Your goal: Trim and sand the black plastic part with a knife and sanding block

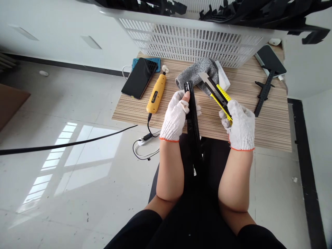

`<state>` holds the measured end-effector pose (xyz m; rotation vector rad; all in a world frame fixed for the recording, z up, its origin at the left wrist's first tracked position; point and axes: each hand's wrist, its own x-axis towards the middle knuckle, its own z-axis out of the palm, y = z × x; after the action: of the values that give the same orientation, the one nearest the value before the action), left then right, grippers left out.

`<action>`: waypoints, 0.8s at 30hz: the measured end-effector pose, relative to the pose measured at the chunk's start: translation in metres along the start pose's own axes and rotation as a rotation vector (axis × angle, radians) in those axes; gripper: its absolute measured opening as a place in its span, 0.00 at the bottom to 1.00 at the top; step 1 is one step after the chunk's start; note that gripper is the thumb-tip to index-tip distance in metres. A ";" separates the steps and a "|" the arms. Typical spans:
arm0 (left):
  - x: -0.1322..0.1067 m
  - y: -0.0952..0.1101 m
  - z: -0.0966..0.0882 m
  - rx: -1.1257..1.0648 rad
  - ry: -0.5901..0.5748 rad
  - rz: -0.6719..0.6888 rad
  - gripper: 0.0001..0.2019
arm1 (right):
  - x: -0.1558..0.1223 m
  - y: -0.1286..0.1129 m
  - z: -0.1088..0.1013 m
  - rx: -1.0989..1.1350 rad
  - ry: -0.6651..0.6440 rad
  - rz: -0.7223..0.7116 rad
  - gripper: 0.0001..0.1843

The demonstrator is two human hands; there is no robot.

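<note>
Black sleeves [140, 228] cut off | left hand [175, 116] grips black strip [193, 128], lower end indistinct | right hand [241, 124] grips cutter [218, 94]

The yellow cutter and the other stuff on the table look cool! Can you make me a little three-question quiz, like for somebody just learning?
1. Which hand holds the yellow-and-black cutter? A) left B) right C) both

2. True or false: the yellow corded tool is inside the white basket.

3. Fill the gap: the long part in the left hand is coloured ____.

Key
1. B, the right hand.
2. False, it lies on the table.
3. Black.
</note>
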<state>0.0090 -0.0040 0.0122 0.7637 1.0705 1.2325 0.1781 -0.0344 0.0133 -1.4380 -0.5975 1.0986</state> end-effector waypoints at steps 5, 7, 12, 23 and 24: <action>0.002 -0.001 0.000 0.019 0.057 -0.015 0.12 | 0.000 0.001 0.000 0.005 -0.026 -0.003 0.22; 0.002 0.000 0.000 0.033 0.073 -0.024 0.12 | 0.001 0.002 0.000 0.023 -0.031 -0.004 0.22; 0.001 -0.001 0.000 0.049 0.057 0.000 0.14 | 0.004 0.005 -0.001 0.036 -0.042 0.002 0.22; 0.010 -0.006 0.002 -0.011 0.091 -0.045 0.37 | 0.002 0.007 -0.004 -0.041 -0.091 -0.030 0.18; 0.011 -0.006 0.001 -0.003 0.086 -0.049 0.38 | 0.002 0.007 -0.004 -0.029 -0.072 -0.046 0.18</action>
<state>0.0124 0.0051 0.0045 0.6835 1.1508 1.2335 0.1806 -0.0359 0.0060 -1.4079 -0.6970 1.1125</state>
